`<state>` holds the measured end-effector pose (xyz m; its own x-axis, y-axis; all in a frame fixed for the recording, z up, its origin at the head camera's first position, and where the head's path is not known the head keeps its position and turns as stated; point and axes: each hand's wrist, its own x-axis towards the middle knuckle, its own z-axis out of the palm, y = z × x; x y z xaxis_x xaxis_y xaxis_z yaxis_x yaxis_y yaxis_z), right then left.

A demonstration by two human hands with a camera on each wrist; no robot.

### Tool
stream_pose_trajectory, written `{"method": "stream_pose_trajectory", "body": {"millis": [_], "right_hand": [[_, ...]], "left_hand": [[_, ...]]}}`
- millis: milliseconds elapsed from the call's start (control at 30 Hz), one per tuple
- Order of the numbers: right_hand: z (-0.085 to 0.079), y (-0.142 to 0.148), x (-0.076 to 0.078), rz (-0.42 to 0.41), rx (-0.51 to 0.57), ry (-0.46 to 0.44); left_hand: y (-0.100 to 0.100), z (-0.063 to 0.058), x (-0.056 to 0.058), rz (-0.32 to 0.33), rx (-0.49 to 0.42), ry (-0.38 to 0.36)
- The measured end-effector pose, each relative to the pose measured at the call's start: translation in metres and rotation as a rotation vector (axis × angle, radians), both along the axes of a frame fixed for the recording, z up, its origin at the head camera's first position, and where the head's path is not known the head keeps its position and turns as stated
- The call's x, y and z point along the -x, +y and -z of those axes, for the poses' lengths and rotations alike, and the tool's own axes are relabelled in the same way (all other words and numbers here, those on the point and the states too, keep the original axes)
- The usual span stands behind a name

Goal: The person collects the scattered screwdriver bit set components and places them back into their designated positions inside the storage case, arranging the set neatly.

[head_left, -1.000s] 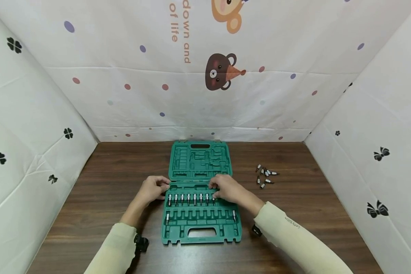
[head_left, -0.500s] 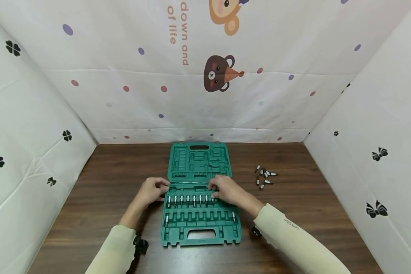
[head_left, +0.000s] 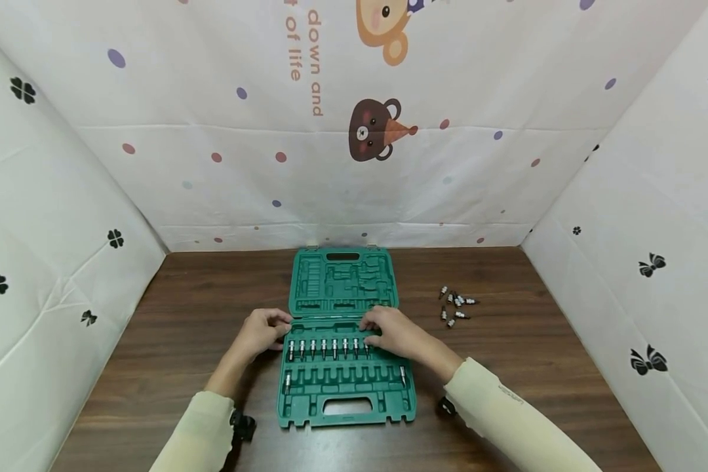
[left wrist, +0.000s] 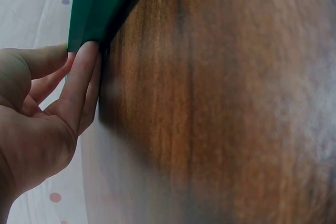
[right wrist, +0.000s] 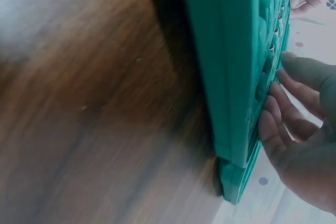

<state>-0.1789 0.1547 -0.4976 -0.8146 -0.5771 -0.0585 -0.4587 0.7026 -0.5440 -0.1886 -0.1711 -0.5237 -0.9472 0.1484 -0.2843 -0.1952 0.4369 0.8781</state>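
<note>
A green plastic tool case [head_left: 347,387] lies open on the table, with a row of several bit sockets [head_left: 334,349] across its upper slots. Two more sit in the lower row, a left bit socket [head_left: 287,383] and a right bit socket [head_left: 403,375]. My left hand [head_left: 261,331] touches the case's left edge near the hinge, its fingertips against the side wall in the left wrist view. Over the upper row's right end is my right hand [head_left: 391,330]; its thumb touches the last bit socket [head_left: 367,351] and partly hides it. A gap shows between thumb and forefinger.
Several loose bit sockets [head_left: 457,301] lie on the brown wooden table [head_left: 495,367], right of the case. The case's lid [head_left: 343,282] lies back toward the patterned cloth wall [head_left: 307,203]. Similar cloth walls flank both sides.
The head view has shifted slightly. My right thumb and forearm have moved a little to the right; the left hand stays at the case edge and the bit sockets keep their slots.
</note>
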Motion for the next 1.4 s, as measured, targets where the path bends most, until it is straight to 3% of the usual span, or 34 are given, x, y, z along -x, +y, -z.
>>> {"method": "stream_pose_trajectory", "body": {"millis": [167, 533, 767, 1100, 1400], "right_hand": [[0.000, 0.010, -0.005, -0.007, 0.039, 0.017], [-0.003, 0.041, -0.018, 0.130, 0.184, 0.053], [0.001, 0.062, -0.023, 0.212, 0.190, 0.070], [0.010, 0.097, -0.028, 0.287, 0.174, 0.198], [0.015, 0.128, -0.027, 0.357, 0.140, 0.258]], "left_hand": [[0.000, 0.001, -0.001, -0.001, 0.001, -0.006], [0.000, -0.002, -0.001, -0.005, -0.003, -0.010], [0.000, -0.001, 0.000, -0.007, -0.006, -0.012], [0.001, -0.001, 0.000, -0.014, -0.007, 0.003], [0.002, -0.001, -0.001, -0.013, -0.007, 0.001]]}}
